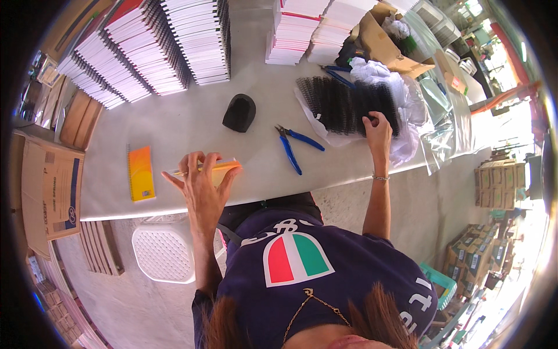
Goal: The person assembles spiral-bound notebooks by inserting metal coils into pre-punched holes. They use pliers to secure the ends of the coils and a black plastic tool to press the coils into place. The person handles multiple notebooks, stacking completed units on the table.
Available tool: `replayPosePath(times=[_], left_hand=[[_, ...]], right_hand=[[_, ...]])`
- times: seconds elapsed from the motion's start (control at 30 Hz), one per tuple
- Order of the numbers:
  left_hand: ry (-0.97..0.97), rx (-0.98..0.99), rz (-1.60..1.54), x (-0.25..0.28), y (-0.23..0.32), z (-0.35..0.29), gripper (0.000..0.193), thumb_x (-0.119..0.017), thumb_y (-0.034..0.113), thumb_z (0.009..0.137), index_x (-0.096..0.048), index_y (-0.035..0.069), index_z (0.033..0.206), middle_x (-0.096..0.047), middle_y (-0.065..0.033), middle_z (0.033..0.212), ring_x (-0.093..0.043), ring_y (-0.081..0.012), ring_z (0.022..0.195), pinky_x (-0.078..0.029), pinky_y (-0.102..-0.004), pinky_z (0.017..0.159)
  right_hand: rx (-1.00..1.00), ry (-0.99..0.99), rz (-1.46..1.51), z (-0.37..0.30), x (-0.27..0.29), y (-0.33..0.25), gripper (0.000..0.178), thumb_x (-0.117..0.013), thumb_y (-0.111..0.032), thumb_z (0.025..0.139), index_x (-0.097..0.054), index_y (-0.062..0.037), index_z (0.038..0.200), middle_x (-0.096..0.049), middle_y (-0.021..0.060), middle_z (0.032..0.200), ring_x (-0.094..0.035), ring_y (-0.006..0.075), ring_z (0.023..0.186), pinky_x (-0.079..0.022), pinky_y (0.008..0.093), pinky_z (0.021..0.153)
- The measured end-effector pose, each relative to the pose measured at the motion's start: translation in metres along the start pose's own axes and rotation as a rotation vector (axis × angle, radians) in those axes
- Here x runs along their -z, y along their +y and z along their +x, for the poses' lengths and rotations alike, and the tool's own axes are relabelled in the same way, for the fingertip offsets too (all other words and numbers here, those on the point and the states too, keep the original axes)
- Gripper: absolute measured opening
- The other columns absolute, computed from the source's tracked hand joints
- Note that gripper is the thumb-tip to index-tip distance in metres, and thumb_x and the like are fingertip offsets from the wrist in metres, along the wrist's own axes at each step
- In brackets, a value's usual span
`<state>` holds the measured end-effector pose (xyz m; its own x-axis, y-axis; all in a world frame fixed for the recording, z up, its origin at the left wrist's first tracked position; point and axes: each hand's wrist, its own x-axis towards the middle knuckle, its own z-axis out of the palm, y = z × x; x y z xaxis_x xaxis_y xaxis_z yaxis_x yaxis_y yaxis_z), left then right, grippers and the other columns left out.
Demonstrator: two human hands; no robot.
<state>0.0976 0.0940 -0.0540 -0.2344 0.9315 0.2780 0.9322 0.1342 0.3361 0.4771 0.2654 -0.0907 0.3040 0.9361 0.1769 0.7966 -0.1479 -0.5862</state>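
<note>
My left hand [204, 189] is closed on a small notebook [221, 167] with an orange-yellow edge, held just above the table's near side. The fingers and thumb hide much of it. At the right, my right hand [379, 129] pinches at the edge of a pile of black spiral binding coils [337, 104], which lie on white wrapping. How many coils it grips is hard to see. An orange spiral notebook [140, 173] lies flat to the left of my left hand. Between the hands rest blue-handled cutting pliers [289, 150], jaws pointing away from me.
A black rounded block [239, 113] sits mid-table. Tall stacks of spiral-bound books [148, 49] stand at the back left, with paper stacks [296, 35] farther right. An opened cardboard box [386, 49] and clear plastic crowd the right end. A white stool [163, 254] is below the table's edge.
</note>
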Motion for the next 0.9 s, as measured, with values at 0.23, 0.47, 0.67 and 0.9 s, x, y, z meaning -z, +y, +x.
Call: replayPosePath(times=[0.23, 0.47, 0.67, 0.9], left_hand=[[0.130, 0.065, -0.099, -0.017, -0.002, 0.004, 0.042, -0.085, 0.044, 0.069, -0.068, 0.013, 0.092, -0.052, -0.0054, 0.108, -0.048, -0.0300, 0.112, -0.022, -0.0633, 0.105], [0.227, 0.067, -0.042, -0.025, 0.002, 0.004, 0.041, -0.083, 0.044, 0.071, -0.067, 0.010, 0.088, -0.046, -0.0073, 0.117, -0.043, -0.0328, 0.119, -0.020, -0.0672, 0.104], [0.244, 0.066, -0.096, -0.025, -0.001, 0.002, 0.041, -0.083, 0.044, 0.071, -0.067, 0.011, 0.088, -0.046, -0.0065, 0.118, -0.042, -0.0315, 0.116, -0.022, -0.0653, 0.102], [0.282, 0.016, -0.081, -0.029, -0.004, 0.002, 0.038, -0.084, 0.043, 0.071, -0.065, 0.012, 0.084, -0.050, -0.0058, 0.109, -0.045, -0.0309, 0.110, -0.027, -0.0589, 0.099]], right_hand=[[0.209, 0.220, -0.092, 0.006, -0.014, 0.021, 0.021, -0.067, -0.018, 0.089, -0.064, 0.0009, 0.098, -0.063, 0.0156, 0.086, -0.061, 0.0298, 0.083, -0.048, 0.0406, 0.078], [0.229, 0.321, 0.246, -0.013, 0.019, -0.022, 0.020, -0.068, -0.017, 0.091, -0.068, -0.0006, 0.103, -0.066, 0.0124, 0.092, -0.062, 0.0220, 0.078, -0.050, 0.0340, 0.073], [0.270, 0.486, 0.117, 0.000, 0.008, -0.011, 0.022, -0.070, -0.019, 0.090, -0.069, -0.0013, 0.104, -0.065, 0.0096, 0.090, -0.061, 0.0203, 0.078, -0.050, 0.0329, 0.073], [0.250, 0.328, 0.730, -0.005, 0.023, -0.035, 0.022, -0.071, -0.012, 0.090, -0.068, 0.0008, 0.108, -0.066, 0.0080, 0.097, -0.062, 0.0166, 0.083, -0.052, 0.0309, 0.077]])
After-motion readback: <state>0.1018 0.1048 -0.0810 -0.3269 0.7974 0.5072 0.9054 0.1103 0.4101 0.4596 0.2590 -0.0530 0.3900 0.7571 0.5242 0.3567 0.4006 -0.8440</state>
